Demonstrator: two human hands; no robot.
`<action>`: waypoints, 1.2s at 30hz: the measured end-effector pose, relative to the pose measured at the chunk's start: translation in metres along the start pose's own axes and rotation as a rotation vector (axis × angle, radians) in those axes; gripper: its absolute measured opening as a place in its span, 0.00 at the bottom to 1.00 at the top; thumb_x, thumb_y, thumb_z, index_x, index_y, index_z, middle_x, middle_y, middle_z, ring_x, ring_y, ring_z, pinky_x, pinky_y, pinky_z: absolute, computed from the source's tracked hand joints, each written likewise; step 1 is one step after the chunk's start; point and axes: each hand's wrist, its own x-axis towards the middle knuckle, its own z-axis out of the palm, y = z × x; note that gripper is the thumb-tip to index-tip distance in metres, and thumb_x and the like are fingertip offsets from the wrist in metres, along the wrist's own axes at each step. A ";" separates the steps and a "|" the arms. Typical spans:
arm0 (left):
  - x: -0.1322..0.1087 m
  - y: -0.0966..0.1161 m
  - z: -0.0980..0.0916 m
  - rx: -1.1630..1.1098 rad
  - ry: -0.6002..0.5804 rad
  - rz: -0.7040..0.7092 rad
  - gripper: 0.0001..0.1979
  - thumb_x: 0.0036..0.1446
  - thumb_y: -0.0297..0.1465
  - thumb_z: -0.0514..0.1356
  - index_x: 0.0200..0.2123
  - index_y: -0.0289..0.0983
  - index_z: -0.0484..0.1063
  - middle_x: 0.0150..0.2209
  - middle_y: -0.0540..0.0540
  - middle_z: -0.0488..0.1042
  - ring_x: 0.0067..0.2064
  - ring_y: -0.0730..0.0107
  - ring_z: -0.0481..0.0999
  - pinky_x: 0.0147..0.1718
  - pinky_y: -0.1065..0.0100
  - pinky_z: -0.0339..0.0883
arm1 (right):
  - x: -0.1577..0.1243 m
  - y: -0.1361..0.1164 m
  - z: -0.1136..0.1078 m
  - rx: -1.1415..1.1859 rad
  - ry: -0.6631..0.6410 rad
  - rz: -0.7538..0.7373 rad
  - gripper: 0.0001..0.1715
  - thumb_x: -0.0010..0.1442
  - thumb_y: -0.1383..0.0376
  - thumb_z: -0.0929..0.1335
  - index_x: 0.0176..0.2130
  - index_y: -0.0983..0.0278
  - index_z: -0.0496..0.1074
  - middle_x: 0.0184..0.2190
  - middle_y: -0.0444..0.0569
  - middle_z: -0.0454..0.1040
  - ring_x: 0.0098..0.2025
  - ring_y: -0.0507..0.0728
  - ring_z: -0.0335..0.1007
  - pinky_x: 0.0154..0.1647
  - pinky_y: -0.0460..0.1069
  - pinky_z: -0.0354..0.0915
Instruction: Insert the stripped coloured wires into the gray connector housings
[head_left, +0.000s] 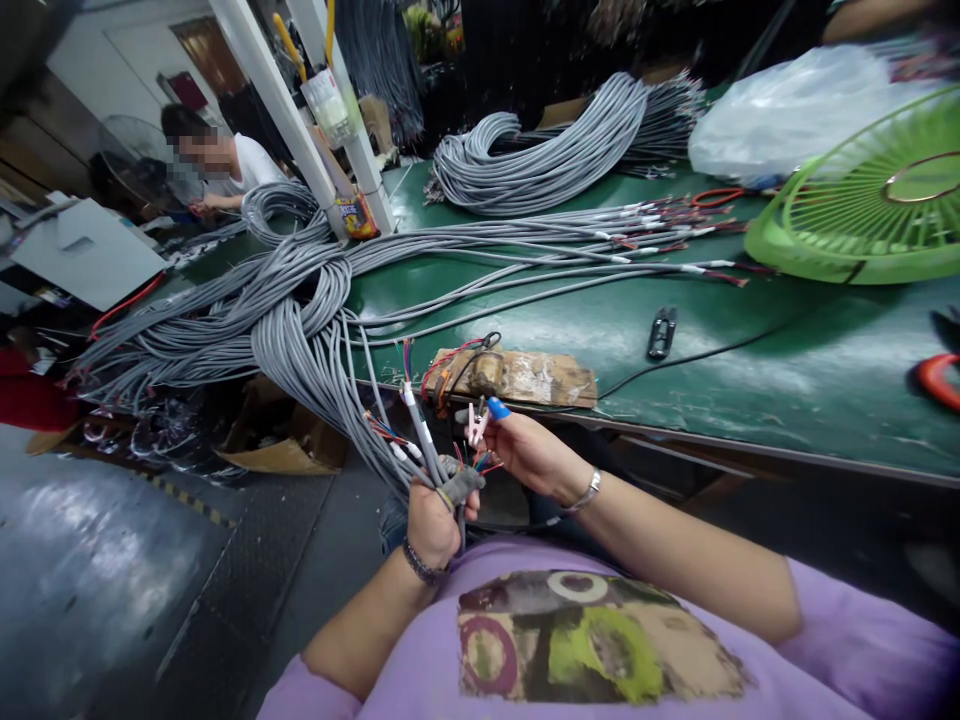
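My left hand (439,515), with grey covers on some fingers, is closed around several grey cables (424,440). Their stripped ends show white sleeves and thin coloured wires (480,462). Just right of these ends, my right hand (532,455) has its fingers pinched at a small pink clothes peg (475,426); a blue cover (498,408) sits on one fingertip. Exactly how the fingers meet the peg is partly hidden. Beyond both hands, a worn wooden block (536,378) with red and black wires tied at its left end lies along the table edge.
Thick bundles of grey cable (300,290) cover the left of the green table (697,400) and hang over its edge. A black snipper (661,333), a green fan (862,200), red-handled tool (941,382) and plastic bag (795,110) lie rightward. Another person (247,160) sits far left.
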 end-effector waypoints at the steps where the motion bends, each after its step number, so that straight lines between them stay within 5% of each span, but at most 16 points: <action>1: 0.001 0.001 0.000 -0.005 -0.007 -0.003 0.12 0.43 0.35 0.67 0.21 0.34 0.68 0.15 0.52 0.67 0.15 0.80 0.62 0.12 0.77 0.52 | 0.001 0.000 0.000 0.010 0.006 0.005 0.20 0.55 0.51 0.68 0.31 0.67 0.73 0.25 0.49 0.74 0.25 0.50 0.66 0.25 0.44 0.63; 17: 0.009 -0.001 0.004 0.047 -0.023 -0.053 0.12 0.41 0.34 0.66 0.19 0.34 0.68 0.13 0.53 0.66 0.14 0.80 0.61 0.12 0.77 0.52 | 0.008 0.001 0.008 0.189 0.096 0.080 0.20 0.49 0.52 0.72 0.26 0.67 0.73 0.21 0.44 0.72 0.22 0.48 0.65 0.23 0.43 0.63; 23: 0.010 -0.001 0.004 0.046 -0.029 -0.059 0.12 0.40 0.34 0.66 0.19 0.34 0.68 0.13 0.52 0.66 0.14 0.80 0.61 0.12 0.77 0.51 | 0.011 0.003 0.005 0.161 0.091 0.000 0.21 0.46 0.52 0.74 0.24 0.67 0.71 0.19 0.43 0.70 0.21 0.47 0.64 0.24 0.44 0.62; 36: 0.001 0.000 -0.001 0.034 -0.004 -0.045 0.14 0.39 0.37 0.67 0.20 0.34 0.67 0.13 0.53 0.65 0.14 0.80 0.60 0.12 0.77 0.50 | -0.002 -0.001 0.006 0.156 -0.022 0.116 0.24 0.57 0.47 0.64 0.32 0.65 0.73 0.27 0.48 0.74 0.24 0.50 0.66 0.25 0.45 0.63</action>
